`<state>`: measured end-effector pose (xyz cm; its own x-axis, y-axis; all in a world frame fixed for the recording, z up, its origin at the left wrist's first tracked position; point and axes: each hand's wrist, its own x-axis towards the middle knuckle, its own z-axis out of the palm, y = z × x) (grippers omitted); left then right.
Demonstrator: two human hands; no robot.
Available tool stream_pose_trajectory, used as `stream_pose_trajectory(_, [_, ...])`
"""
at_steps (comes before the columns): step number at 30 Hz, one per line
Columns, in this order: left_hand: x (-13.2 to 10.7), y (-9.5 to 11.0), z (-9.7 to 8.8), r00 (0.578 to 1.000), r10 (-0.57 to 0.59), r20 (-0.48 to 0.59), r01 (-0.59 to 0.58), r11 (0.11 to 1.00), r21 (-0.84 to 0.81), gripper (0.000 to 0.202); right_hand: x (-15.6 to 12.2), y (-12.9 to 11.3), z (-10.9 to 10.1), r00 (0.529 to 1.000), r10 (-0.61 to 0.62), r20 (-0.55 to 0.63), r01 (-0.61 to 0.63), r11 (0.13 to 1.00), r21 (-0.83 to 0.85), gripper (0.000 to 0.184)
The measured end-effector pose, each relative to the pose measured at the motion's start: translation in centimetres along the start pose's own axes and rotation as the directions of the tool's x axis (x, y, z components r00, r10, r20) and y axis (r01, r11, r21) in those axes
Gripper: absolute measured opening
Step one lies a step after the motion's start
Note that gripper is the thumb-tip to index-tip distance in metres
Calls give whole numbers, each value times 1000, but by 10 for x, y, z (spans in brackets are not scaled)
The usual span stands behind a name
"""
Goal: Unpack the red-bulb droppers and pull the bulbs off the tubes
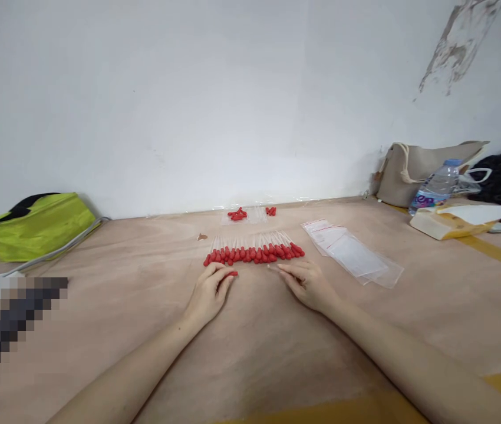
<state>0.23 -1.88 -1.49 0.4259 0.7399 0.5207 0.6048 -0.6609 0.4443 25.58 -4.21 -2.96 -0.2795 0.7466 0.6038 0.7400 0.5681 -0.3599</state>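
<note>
My left hand point(210, 287) is closed in a pinch on a small red rubber bulb point(233, 273), whose end sticks out past the fingertips. Across from it, my right hand point(307, 284) pinches a thin clear dropper tube point(272, 268) that points left toward the bulb. The two pieces are apart. Just beyond both hands lies a row of droppers point(254, 254), their red bulbs toward me and their clear tubes pointing at the wall. Behind the row, loose red bulbs point(237, 215) rest on a clear plastic bag point(257, 215), with a few more red bulbs point(271, 211) beside them.
Flat clear zip bags point(356, 253) overlap on the table to the right. Further right stand a water bottle point(437, 185), a grey bag point(403, 176) and an open paper packet point(431, 227). A yellow-green bag point(42, 227) and a grey cable point(62, 250) lie at left.
</note>
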Motion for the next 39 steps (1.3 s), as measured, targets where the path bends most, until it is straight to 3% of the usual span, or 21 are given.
stream_pose_trajectory(6, [1, -8, -1, 995, -20, -96, 25, 998, 55, 24, -1, -2, -6, 1000, -23, -4, 23, 992, -123, 25])
stream_pose_trajectory(15, [-3, -11, -2, 1000, 3, -11, -3, 999, 41, 11, 0, -11, -2, 992, -74, 99, 108, 908, -404, 20])
stream_pose_trajectory(23, [-2, -5, -5, 999, 21, 26, -22, 999, 24, 10, -1, -21, 5, 984, 28, 176, 32, 944, -327, 19])
stream_pose_trajectory(39, [4, -10, -7, 984, 51, -171, -25, 988, 150, 12, -2, -24, -3, 970, 67, 233, -1, 963, -271, 28])
